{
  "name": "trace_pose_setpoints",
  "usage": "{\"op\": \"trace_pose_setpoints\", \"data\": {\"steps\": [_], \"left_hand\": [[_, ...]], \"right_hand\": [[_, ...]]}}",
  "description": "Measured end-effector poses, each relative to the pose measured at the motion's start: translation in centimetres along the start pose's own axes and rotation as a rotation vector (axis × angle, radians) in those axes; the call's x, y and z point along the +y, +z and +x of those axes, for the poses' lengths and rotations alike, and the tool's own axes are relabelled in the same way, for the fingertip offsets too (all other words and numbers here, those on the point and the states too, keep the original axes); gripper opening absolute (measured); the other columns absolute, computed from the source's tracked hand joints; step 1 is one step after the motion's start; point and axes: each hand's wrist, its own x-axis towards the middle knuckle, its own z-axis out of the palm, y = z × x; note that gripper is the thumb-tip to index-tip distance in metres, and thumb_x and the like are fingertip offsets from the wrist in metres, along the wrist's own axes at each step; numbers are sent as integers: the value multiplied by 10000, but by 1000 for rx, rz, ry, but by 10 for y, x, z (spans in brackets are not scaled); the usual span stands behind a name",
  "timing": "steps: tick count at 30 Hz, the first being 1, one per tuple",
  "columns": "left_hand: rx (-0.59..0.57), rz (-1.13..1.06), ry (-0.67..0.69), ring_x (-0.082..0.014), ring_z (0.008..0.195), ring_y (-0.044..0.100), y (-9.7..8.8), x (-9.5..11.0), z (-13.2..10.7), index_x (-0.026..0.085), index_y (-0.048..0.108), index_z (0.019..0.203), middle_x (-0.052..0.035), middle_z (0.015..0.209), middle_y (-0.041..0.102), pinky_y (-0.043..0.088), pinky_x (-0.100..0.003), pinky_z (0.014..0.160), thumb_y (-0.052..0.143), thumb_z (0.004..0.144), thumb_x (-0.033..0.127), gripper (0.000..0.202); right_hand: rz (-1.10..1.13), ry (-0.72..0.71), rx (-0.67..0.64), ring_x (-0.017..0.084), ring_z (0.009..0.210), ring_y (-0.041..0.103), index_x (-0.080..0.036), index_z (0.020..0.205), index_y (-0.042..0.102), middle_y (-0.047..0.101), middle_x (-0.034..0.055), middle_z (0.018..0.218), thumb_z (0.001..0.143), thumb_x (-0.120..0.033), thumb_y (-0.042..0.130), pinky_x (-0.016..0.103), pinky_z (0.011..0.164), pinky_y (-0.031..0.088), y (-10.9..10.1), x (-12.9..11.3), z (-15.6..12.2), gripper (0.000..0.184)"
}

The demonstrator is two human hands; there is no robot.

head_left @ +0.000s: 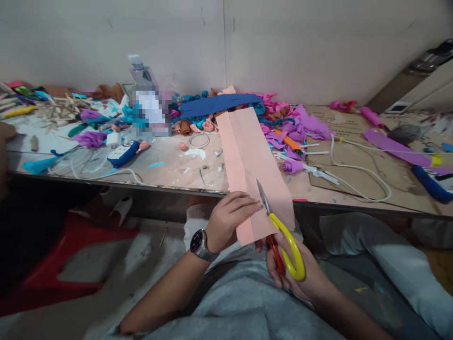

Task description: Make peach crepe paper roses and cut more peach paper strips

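Observation:
A long folded sheet of peach crepe paper point(260, 158) reaches from the middle of the table over its front edge toward my lap. My left hand point(230, 215), wearing a watch point(201, 243), grips the paper's near left side, fingers on top. The scissors point(279, 223), with one yellow and one red handle, are in my right hand point(300, 262). One blade lies above the paper near its lower end; the other is hidden beneath it. My right thumb is by the yellow loop, and other fingers curl below the red one.
Behind the paper lie a blue strip point(221, 105) and a heap of coloured crepe pieces point(307, 123). A clear bottle point(142, 73), a blue-and-white power strip point(123, 153) and white cables point(380, 196) are on the table. A red stool point(79, 231) stands at left. Other people sit on both sides.

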Motion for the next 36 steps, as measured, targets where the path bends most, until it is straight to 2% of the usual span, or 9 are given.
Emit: {"op": "trace_pose_setpoints", "data": {"steps": [3,6,11,14,18,23,27,36], "left_hand": [[11,2,9,-216,1254,597,0,0,0,192,639,1340,-96,1278,716,504,-439,1102,530,1009,170,349],[21,6,19,-211,1246,602,-2,2,2,183,641,1331,-101,1264,720,511,-430,1093,511,1018,171,340],[29,19,24,-219,1223,614,-4,4,4,187,648,1322,-107,1230,732,530,-441,1065,484,1033,204,332],[21,5,14,-221,1239,604,-3,3,3,183,647,1329,-109,1244,727,520,-447,1080,482,1032,197,340],[19,1,-2,-227,1237,605,-1,2,1,193,657,1322,-108,1243,729,526,-452,1073,483,1030,196,339],[16,-3,-8,-221,1242,598,-1,2,1,177,661,1312,-106,1255,724,507,-441,1094,493,1021,170,336],[16,-4,-7,-217,1243,595,-2,3,0,180,660,1320,-100,1263,721,502,-432,1098,492,1022,171,342],[19,-16,-19,-225,1242,592,-1,4,-1,195,652,1334,-104,1267,718,509,-457,1085,477,1031,194,350]], "right_hand": [[10,-1,19,49,311,475,-209,1163,560,646,-30,693,860,-595,688,129,284,264,0,1,0,507],[4,1,22,50,320,492,-210,1169,555,660,-20,742,856,-591,693,130,281,278,0,1,1,512],[-14,9,24,60,302,457,-199,1175,547,604,-48,605,877,-584,671,128,276,264,-1,2,0,503],[-28,13,26,58,302,459,-201,1171,541,623,-37,635,898,-568,652,130,271,265,-3,5,1,470],[-27,9,28,52,315,480,-228,1268,478,676,-4,785,888,-549,681,135,266,277,-5,6,1,537],[-47,19,-3,52,332,511,-272,1371,395,666,-9,856,897,-560,669,128,266,312,-5,5,2,619],[-50,35,-35,60,340,528,-269,1317,427,648,-13,867,876,-595,674,137,257,335,-5,4,3,601],[-81,30,-20,55,365,559,-277,1278,456,632,-9,912,920,-558,637,121,273,358,-4,6,2,490]]}}
